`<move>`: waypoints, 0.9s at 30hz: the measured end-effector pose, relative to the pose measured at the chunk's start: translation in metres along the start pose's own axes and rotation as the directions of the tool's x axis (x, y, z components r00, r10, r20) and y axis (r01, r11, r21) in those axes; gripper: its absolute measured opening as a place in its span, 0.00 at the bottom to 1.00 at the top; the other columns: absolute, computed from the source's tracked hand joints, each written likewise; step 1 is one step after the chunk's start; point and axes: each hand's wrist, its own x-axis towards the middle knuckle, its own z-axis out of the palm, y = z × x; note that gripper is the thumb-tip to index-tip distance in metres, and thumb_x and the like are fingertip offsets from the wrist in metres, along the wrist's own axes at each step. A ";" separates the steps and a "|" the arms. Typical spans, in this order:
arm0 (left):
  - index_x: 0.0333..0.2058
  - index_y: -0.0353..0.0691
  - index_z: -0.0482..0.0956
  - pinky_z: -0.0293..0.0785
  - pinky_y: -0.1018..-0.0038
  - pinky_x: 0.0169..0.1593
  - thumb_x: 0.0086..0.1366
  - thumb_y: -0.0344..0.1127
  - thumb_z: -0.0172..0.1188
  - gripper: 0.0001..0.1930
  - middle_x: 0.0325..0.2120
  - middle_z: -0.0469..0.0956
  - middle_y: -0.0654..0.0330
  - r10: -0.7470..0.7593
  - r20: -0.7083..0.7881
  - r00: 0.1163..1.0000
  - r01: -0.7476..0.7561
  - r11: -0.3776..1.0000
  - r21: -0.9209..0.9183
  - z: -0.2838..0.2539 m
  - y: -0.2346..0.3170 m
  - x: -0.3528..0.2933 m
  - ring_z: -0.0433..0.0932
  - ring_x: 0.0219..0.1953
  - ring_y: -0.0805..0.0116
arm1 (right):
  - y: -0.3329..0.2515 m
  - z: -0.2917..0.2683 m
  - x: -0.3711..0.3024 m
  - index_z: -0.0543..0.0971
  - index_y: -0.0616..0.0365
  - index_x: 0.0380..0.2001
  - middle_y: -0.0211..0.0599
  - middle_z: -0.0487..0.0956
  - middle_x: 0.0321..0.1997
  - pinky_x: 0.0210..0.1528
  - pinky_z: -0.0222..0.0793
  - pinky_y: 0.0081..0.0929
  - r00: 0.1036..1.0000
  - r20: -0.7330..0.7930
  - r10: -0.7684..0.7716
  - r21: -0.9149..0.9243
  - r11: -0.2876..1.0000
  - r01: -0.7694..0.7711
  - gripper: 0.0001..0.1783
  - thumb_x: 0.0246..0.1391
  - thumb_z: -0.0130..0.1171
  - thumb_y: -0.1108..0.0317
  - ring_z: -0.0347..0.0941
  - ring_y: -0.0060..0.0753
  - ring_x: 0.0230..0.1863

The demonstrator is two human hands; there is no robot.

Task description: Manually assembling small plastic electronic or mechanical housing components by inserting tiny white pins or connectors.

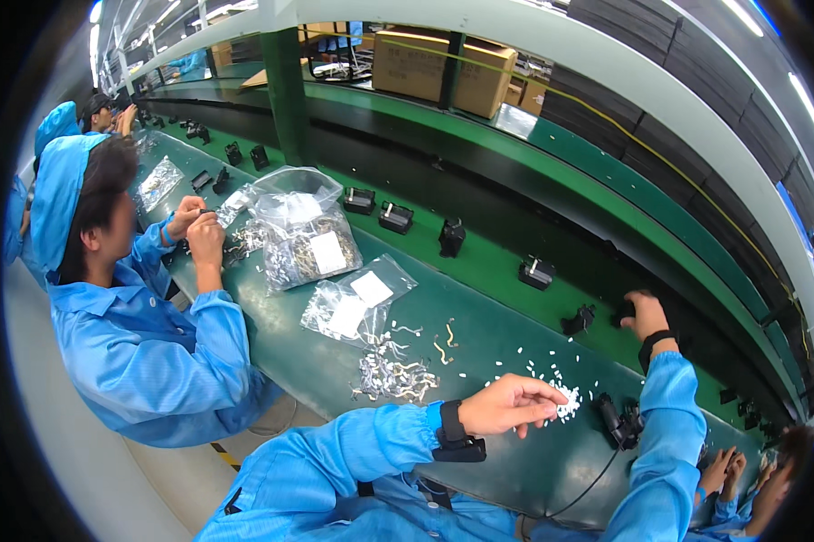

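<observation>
My left hand [515, 403] hovers at a pile of small white pieces [570, 404] on the green table, thumb and fingers drawn together at the pile's edge. Whatever is between its fingertips is too small to make out. My right hand [647, 316] reaches out to the green ledge, its fingers curled round a black plastic part [621, 313], mostly hidden by the hand. Just left of it on the ledge sits another black part [578, 319]. A black device with a cable [617, 421] lies on the table between my forearms.
Short wires [393, 377] lie heaped left of my left hand, beside clear bags [357, 303] and a larger full bag [303, 237]. Black units [537, 271] are spaced along the ledge [493, 280]. A co-worker [145, 307] sits at left; others' hands [721, 471] show at lower right.
</observation>
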 end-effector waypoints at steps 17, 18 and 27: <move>0.60 0.32 0.77 0.74 0.81 0.43 0.71 0.33 0.65 0.21 0.53 0.76 0.55 0.062 0.480 0.875 0.006 0.990 -0.139 0.002 0.020 -0.021 0.76 0.45 0.75 | -0.297 0.011 -0.038 0.85 0.59 0.43 0.46 0.83 0.42 0.50 0.77 0.44 0.911 0.025 -0.412 0.533 0.776 0.337 0.13 0.54 0.69 0.68 0.81 0.53 0.45; 0.60 0.32 0.78 0.74 0.81 0.43 0.71 0.34 0.65 0.22 0.52 0.77 0.55 0.087 0.493 0.866 -0.012 0.988 -0.152 0.000 0.018 -0.019 0.76 0.45 0.75 | -0.299 0.035 -0.037 0.85 0.58 0.42 0.46 0.82 0.41 0.47 0.77 0.44 0.913 -0.010 -0.408 0.502 0.788 0.357 0.12 0.55 0.69 0.67 0.81 0.52 0.43; 0.58 0.31 0.78 0.74 0.81 0.35 0.71 0.32 0.62 0.19 0.44 0.80 0.56 0.202 0.278 0.939 -0.163 0.974 -0.158 0.002 0.019 -0.023 0.79 0.37 0.75 | -0.292 0.045 -0.051 0.83 0.60 0.35 0.49 0.83 0.40 0.46 0.76 0.46 0.953 -0.106 -0.283 0.549 0.783 0.293 0.06 0.58 0.61 0.70 0.80 0.58 0.43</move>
